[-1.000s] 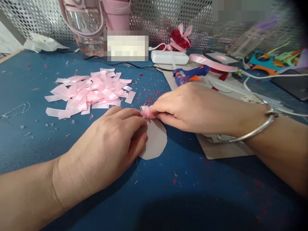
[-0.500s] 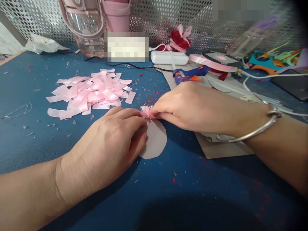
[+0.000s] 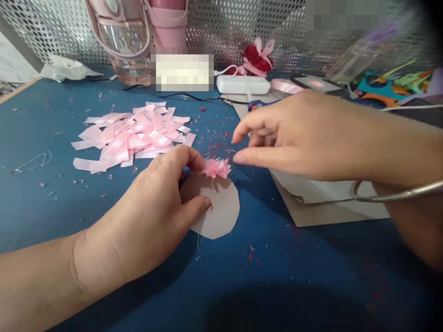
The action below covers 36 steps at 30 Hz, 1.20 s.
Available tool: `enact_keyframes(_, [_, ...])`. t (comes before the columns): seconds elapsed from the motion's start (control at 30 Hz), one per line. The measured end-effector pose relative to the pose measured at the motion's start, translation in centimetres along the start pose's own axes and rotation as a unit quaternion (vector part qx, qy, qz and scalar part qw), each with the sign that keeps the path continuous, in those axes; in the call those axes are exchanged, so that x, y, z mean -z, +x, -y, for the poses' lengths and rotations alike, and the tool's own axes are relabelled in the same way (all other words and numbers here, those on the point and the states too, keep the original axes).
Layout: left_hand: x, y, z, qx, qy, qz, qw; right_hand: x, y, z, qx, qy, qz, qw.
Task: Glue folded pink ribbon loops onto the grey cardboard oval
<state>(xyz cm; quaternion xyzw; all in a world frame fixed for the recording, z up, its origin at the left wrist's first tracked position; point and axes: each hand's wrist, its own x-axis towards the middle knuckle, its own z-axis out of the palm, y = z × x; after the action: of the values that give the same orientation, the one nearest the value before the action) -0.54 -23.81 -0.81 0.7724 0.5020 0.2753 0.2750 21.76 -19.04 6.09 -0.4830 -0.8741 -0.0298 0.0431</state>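
Note:
A pale, round card disc (image 3: 221,210) with a roughly cut edge lies under my left hand (image 3: 148,212). My left thumb presses on its face while the fingers curl over its far left edge. Along the disc's top edge sits a frilly cluster of folded pink ribbon (image 3: 217,168), touching my left fingertips. To the right of that cluster, my right hand (image 3: 294,138) hovers apart from it, holding nothing, with thumb and forefinger spread. A heap of cut pink ribbon pieces (image 3: 138,133) lies beyond my left hand.
A blue glue gun (image 3: 258,104) is mostly hidden behind my right hand. Brown cardboard (image 3: 332,216) lies under the right forearm. At the back stand a clear bottle (image 3: 126,46), a pink cup (image 3: 169,25), a white power bank-like block (image 3: 243,85) and a red-and-pink ribbon piece (image 3: 258,57).
My right hand has let go of the pink ribbon cluster and moved right, its fingers opening. My left thumb has shifted onto the disc, and more of the disc and cluster shows.

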Motion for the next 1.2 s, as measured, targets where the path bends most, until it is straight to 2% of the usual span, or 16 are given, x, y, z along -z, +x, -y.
enact_keyframes(0.13, [-0.1, 0.0, 0.0, 0.055, -0.171, 0.001, 0.984, -0.5, -0.9, 0.3, 0.004, 0.137, 0.11, 0.984])
enact_keyframes(0.2, [-0.2, 0.0, -0.1, 0.061, -0.246, 0.004, 0.967, -0.6, -1.8, 1.0, 0.022, 0.205, 0.126, 0.97])
enact_keyframes(0.23, [-0.1, -0.1, -0.3, 0.059, -0.265, 0.006, 0.962, -0.6, -2.3, 1.6, 0.024, 0.23, 0.113, 0.966])
enact_keyframes(0.3, [0.0, -0.4, -0.6, 0.03, -0.27, 0.007, 0.962, -0.6, -3.4, 2.8, 0.013, 0.256, 0.041, 0.966])
enact_keyframes(0.37, [0.2, -0.8, -1.0, -0.035, -0.245, 0.005, 0.969, -0.8, -4.4, 3.8, 0.018, 0.253, -0.047, 0.966])
enact_keyframes(0.5, [0.7, -1.3, -1.5, -0.171, -0.179, -0.034, 0.968, -1.8, -5.7, 4.6, 0.09, 0.206, -0.19, 0.956])
enact_keyframes(0.6, [0.8, -1.6, -1.4, -0.257, -0.165, -0.045, 0.951, -2.4, -6.4, 4.7, 0.132, 0.204, -0.219, 0.945])
enact_keyframes(0.67, [0.7, -1.7, -1.1, -0.279, -0.165, -0.047, 0.945, -2.3, -6.8, 4.9, 0.129, 0.212, -0.238, 0.939])
enact_keyframes(0.77, [0.7, -1.9, -0.7, -0.285, -0.134, -0.074, 0.946, -2.0, -7.4, 5.8, 0.063, 0.246, -0.278, 0.926])
enact_keyframes(0.83, [0.8, -2.0, -0.5, -0.294, -0.086, -0.095, 0.947, -1.9, -7.6, 6.5, 0.017, 0.312, -0.273, 0.91])
enact_keyframes(0.93, [1.0, -2.0, -0.4, -0.308, -0.032, -0.107, 0.945, -2.0, -7.5, 7.3, -0.061, 0.468, -0.184, 0.862])
enact_keyframes(1.0, [1.1, -2.0, -0.3, -0.309, -0.014, -0.106, 0.945, -2.3, -7.3, 7.6, -0.107, 0.577, -0.113, 0.801])
enact_keyframes(1.1, [1.2, -2.1, -0.4, -0.307, 0.005, -0.111, 0.945, -2.5, -7.2, 7.8, -0.118, 0.709, -0.065, 0.692])
enact_keyframes(1.13, [1.2, -2.1, -0.4, -0.307, 0.009, -0.115, 0.945, -2.5, -7.2, 7.9, -0.116, 0.737, -0.059, 0.663])
enact_keyframes(1.2, [1.1, -2.1, -0.4, -0.308, 0.015, -0.12, 0.944, -2.6, -7.2, 7.8, -0.131, 0.769, -0.041, 0.625])
